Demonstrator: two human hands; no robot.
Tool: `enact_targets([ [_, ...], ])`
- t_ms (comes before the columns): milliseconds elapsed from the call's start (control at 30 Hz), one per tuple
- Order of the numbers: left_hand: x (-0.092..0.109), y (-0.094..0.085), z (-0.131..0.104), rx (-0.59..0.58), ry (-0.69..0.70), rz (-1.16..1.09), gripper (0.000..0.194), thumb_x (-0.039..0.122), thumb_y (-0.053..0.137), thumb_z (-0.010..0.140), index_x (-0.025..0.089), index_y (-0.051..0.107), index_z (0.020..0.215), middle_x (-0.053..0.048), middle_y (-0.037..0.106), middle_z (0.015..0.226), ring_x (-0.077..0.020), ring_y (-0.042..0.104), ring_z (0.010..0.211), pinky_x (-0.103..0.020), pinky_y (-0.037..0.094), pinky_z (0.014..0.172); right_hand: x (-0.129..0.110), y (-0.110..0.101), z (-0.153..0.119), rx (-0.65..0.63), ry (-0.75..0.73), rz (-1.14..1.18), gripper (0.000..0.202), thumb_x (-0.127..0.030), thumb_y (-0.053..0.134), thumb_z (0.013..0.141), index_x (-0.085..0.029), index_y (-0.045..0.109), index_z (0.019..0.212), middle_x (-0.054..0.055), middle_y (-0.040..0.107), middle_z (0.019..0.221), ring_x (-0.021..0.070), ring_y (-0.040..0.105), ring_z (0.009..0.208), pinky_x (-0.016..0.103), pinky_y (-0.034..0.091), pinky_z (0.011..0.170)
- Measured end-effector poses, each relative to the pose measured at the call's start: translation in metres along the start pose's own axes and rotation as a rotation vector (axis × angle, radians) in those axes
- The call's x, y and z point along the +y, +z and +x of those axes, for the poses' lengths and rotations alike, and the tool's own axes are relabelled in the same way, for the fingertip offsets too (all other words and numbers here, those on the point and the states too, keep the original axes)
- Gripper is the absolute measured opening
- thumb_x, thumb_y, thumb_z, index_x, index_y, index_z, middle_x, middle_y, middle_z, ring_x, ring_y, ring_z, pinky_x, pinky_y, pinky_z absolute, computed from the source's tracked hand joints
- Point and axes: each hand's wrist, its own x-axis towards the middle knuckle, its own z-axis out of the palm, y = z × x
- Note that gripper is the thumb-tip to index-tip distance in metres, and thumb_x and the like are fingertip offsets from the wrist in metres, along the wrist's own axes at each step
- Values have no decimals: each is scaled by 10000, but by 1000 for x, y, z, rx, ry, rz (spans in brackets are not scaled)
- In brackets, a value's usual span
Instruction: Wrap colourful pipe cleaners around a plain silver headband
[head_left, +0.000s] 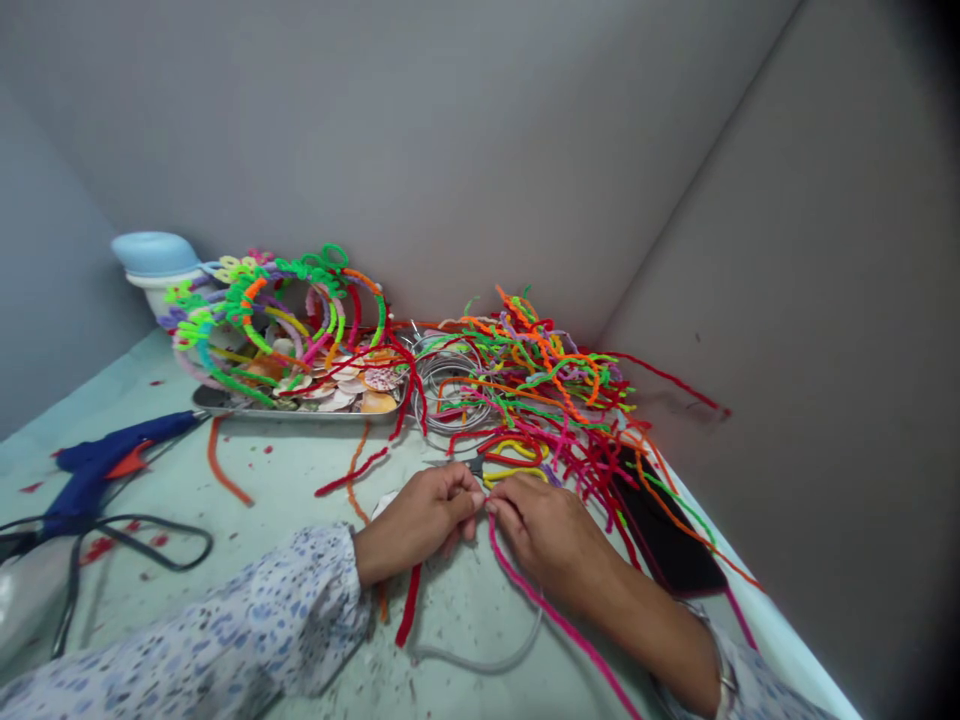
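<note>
My left hand (pixel 429 508) and my right hand (pixel 546 528) meet above the table, thumb and fingers of each pinched together. Between them is the end of a pink pipe cleaner (pixel 551 608), whose long tail runs under my right wrist toward the front edge. A grey wire (pixel 487 668) curves below the hands; whether its upper end reaches my fingers is hidden. Scissors with red and yellow handles (pixel 517 460) lie just beyond my fingertips. Beside my left wrist, a short red pipe cleaner (pixel 409 605) rests on the table.
A metal tray (pixel 300 413) holds shells and several colourful pipe-cleaner rings (pixel 255 285). Right of it are a coil of wire (pixel 450 385) and a heap of pipe cleaners (pixel 555 370), partly over a phone (pixel 675 540). A blue glue gun (pixel 112 460) with its cord lies left.
</note>
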Motion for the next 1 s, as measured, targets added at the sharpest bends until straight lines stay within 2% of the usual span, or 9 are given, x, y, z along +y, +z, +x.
enact_targets([
  [200, 1, 0, -1, -14, 14, 12, 197, 365, 481, 848, 174, 512, 814, 40, 568, 577, -57, 407, 379, -165, 285, 374, 2, -2, -1, -9, -40, -11, 121, -188, 497, 882, -188, 600, 819, 34, 644, 792, 168, 593, 731, 265, 400, 644],
  [367, 3, 0, -1, -16, 9, -6, 195, 360, 480, 852, 173, 509, 807, 46, 558, 563, -55, 403, 374, -165, 280, 372, -3, -1, -2, 7, -33, -161, 101, -182, 521, 868, -178, 602, 808, 43, 648, 770, 181, 603, 671, 275, 369, 565],
  [533, 3, 0, -2, -27, 2, -6, 197, 358, 486, 850, 171, 511, 793, 44, 559, 557, -52, 404, 375, -158, 276, 373, -7, -1, -4, 16, -138, -336, 101, -146, 523, 857, -161, 605, 800, 51, 635, 744, 184, 595, 602, 288, 328, 500],
  [667, 2, 0, -1, -41, -1, -25, 191, 356, 495, 844, 173, 507, 793, 43, 561, 556, -51, 405, 369, -155, 282, 368, -6, 1, -6, 10, -169, -358, 105, -108, 520, 843, -156, 606, 809, 47, 622, 735, 183, 582, 583, 289, 333, 502],
  [733, 2, 0, 0, -37, -3, -42, 186, 352, 501, 841, 173, 508, 793, 46, 559, 550, -49, 397, 354, -156, 281, 359, -4, 0, -4, 18, -128, -275, 104, -128, 520, 850, -153, 613, 810, 51, 626, 747, 180, 587, 617, 281, 354, 529],
  [833, 2, -2, 1, -40, -14, -91, 183, 353, 509, 836, 174, 509, 797, 51, 558, 541, -46, 387, 327, -159, 273, 339, 4, -4, 1, -5, -53, 48, 113, -187, 520, 866, -167, 627, 832, 34, 635, 773, 165, 587, 709, 256, 392, 609],
  [933, 6, -3, 2, -42, -49, -186, 182, 352, 529, 823, 177, 490, 789, 54, 562, 535, -44, 398, 317, -155, 279, 331, 16, -10, 8, -62, 95, 406, 285, -284, 408, 928, -181, 626, 776, -14, 575, 633, 119, 514, 576, 228, 365, 536],
  [1000, 9, -4, 3, -34, -63, -247, 189, 347, 549, 812, 176, 475, 774, 54, 565, 532, -39, 402, 314, -150, 273, 329, 23, -13, 13, -80, 202, 617, 258, -312, 435, 910, -178, 639, 830, -26, 555, 622, 108, 490, 551, 221, 367, 523],
])
